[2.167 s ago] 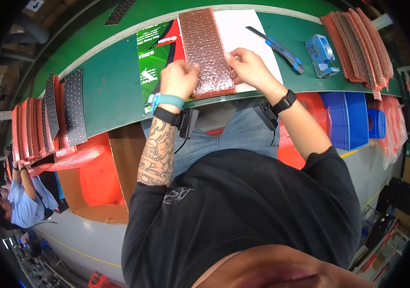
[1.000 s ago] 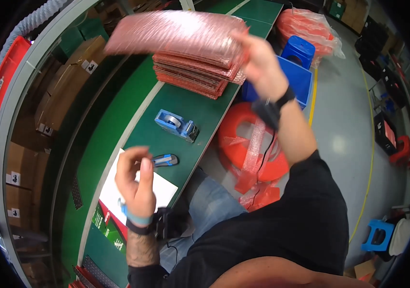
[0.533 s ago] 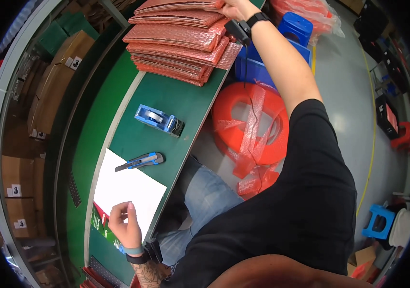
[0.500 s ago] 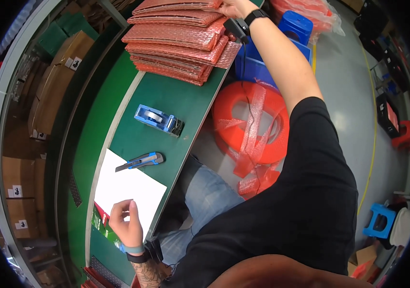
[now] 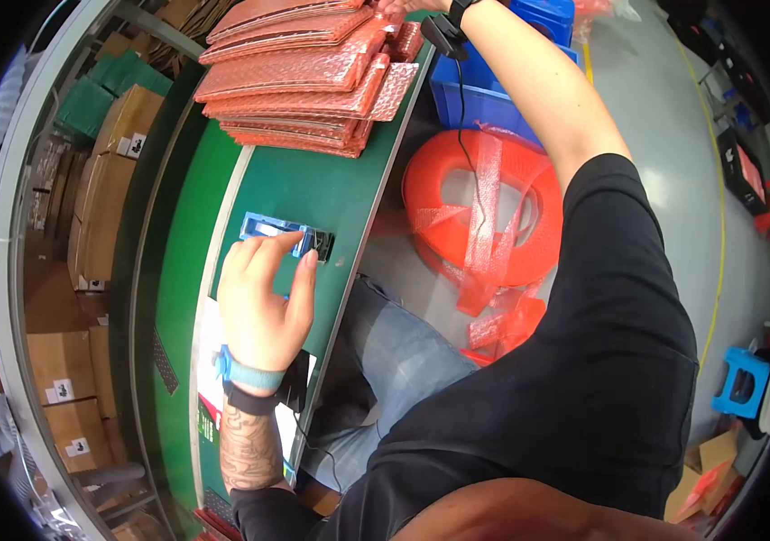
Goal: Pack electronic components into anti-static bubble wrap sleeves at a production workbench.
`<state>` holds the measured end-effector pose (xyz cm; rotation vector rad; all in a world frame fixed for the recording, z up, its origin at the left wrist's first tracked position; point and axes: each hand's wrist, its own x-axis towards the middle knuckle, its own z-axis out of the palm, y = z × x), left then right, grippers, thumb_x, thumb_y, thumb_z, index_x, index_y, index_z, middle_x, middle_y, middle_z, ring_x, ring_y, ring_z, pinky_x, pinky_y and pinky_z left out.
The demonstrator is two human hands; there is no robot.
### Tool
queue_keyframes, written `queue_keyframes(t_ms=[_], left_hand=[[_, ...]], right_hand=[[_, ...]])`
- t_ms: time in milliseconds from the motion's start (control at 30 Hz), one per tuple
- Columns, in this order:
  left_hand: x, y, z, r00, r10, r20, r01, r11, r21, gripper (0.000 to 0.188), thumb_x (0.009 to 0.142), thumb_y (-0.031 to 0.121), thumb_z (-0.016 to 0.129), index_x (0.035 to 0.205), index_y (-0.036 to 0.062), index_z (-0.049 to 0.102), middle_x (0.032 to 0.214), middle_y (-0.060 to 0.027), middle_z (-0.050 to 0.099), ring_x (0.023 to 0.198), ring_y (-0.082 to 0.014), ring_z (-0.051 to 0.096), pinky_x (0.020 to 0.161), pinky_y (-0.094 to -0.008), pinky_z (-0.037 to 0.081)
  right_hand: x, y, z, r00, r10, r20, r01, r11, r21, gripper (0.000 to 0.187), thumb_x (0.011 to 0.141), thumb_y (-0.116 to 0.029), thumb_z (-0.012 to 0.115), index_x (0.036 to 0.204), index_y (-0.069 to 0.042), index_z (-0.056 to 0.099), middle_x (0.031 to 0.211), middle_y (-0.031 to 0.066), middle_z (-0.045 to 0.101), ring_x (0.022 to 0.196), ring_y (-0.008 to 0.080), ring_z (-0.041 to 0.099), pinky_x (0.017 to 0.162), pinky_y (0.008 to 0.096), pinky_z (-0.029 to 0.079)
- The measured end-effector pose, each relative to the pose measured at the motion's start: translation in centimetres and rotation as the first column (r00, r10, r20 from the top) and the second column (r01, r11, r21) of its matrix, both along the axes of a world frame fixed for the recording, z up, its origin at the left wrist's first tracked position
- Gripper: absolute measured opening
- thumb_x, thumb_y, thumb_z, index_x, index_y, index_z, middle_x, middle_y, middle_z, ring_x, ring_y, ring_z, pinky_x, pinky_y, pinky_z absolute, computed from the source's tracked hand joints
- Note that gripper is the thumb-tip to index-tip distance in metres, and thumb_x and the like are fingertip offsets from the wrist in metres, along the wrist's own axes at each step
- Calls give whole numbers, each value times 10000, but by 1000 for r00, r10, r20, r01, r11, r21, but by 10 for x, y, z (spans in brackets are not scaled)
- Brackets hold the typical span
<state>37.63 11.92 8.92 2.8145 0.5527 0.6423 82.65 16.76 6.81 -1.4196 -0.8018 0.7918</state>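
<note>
My left hand point(image 5: 267, 293) reaches over the green bench with thumb and fingers apart and nothing in them. Its fingertips are at the blue tape dispenser point(image 5: 261, 224), partly covering it; whether they touch it I cannot tell. The hand and wrist hide most of a white sheet point(image 5: 211, 347) and nearly all of the utility knife. At the top edge my right hand point(image 5: 410, 5) is at the right end of a tall stack of red bubble-wrap pouches point(image 5: 285, 77). The picture cuts that hand off, so its grip is unclear.
Below the bench's right edge, a large red roll of bubble wrap point(image 5: 430, 185) lies on the floor with loose strips. Blue bins point(image 5: 484, 104) stand behind it. Cardboard boxes point(image 5: 101, 216) fill the rack at left. A dark cable point(image 5: 464, 117) hangs from my right wrist.
My left hand has moved up the bench from the white sheet to the tape dispenser, and its fingers have spread. My right hand has shifted slightly left, still by the pouches. The view has shifted.
</note>
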Motion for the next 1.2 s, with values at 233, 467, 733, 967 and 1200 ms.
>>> queue_keyframes(t_ms=[233, 467, 733, 967, 1200], left_hand=[[6, 5, -16, 998, 0, -62, 3, 999, 45, 166, 856, 58, 726, 1018, 26, 713, 892, -116, 687, 821, -267, 650, 716, -345, 513], [31, 9, -31, 999, -8, -47, 7, 1000, -21, 181, 838, 53, 727, 1013, 24, 692, 893, -132, 659, 842, -325, 620, 769, -394, 489], [124, 43, -52, 947, -221, 231, 147, 943, 300, 202, 776, 62, 739, 975, 70, 702, 903, -116, 627, 879, -333, 589, 781, -428, 489], [197, 75, -30, 964, -155, 214, 52, 906, 419, 107, 764, 127, 740, 863, 89, 728, 908, -120, 644, 899, -323, 614, 798, -424, 514], [233, 76, -20, 995, 23, -99, 34, 845, 534, 137, 753, 206, 759, 826, 90, 760, 932, -116, 681, 954, -304, 668, 787, -422, 574]], right_hand=[[-10, -48, -74, 983, -85, -163, 111, 981, 156, 258, 972, -246, 664, 1005, 7, 626, 814, 109, 666, 706, 224, 664, 641, 354, 569], [-83, -78, -107, 925, 52, -376, 26, 980, 198, 245, 949, -129, 681, 1128, 37, 659, 980, 123, 727, 860, 223, 725, 794, 356, 610], [-90, -78, -99, 955, 63, -291, 29, 953, 302, 245, 927, -75, 688, 1139, 44, 670, 998, 120, 729, 865, 215, 728, 804, 339, 610], [-83, -80, -101, 950, 251, -183, -134, 863, 487, 240, 910, -36, 692, 1140, 29, 681, 1013, 118, 733, 883, 200, 730, 826, 314, 601], [-62, -77, -121, 995, 90, 31, -94, 897, 431, 166, 879, -37, 739, 1037, 14, 729, 954, 94, 743, 852, 156, 716, 797, 282, 590]])
